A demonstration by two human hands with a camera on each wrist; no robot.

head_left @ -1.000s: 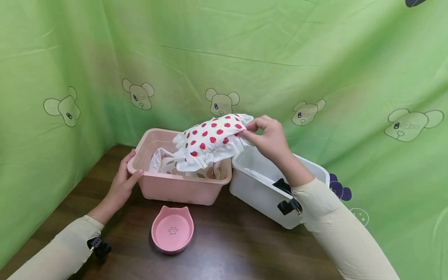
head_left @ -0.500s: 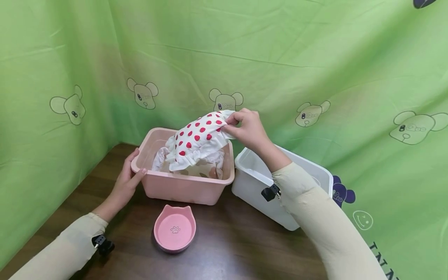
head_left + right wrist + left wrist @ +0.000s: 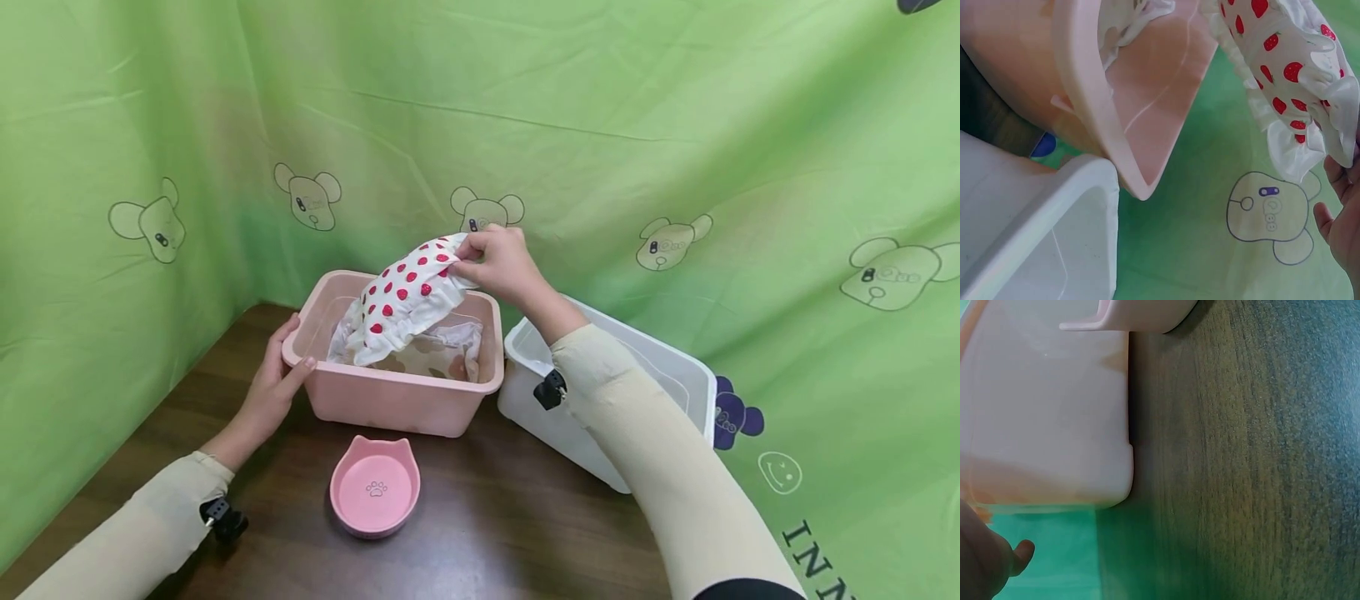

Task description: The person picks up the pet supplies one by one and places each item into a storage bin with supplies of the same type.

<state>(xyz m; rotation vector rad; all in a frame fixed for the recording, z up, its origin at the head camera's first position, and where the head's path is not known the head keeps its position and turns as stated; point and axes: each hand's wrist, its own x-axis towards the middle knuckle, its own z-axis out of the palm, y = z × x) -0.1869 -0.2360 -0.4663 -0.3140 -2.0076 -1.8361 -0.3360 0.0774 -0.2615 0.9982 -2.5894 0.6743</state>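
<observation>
My right hand (image 3: pixel 498 262) pinches one corner of a small white pillow (image 3: pixel 405 292) with red strawberries and a ruffled edge. The pillow hangs tilted over the pink bin (image 3: pixel 390 404), its lower end down inside the opening. Within the bin lies a ruffled cloth item with a brownish pattern (image 3: pixel 423 358), partly hidden by the pillow. My left hand (image 3: pixel 270 387) grips the bin's left rim, thumb on the front edge and fingers around the side. In the right wrist view the strawberry pillow (image 3: pixel 1288 75) shows beside the pink bin, with fingertips at its ruffle.
A white bin (image 3: pixel 558 421) stands angled right of the pink one, nearly touching it, under my right forearm. A pink cat-eared bowl (image 3: pixel 375 492) with a paw print sits in front on the brown wooden table (image 3: pixel 480 533). Green printed curtain (image 3: pixel 570 108) encloses the back and sides.
My right hand has moved left with the strawberry pillow, bringing it from the gap between the bins to over the pink bin. The left hand keeps its grip on the rim.
</observation>
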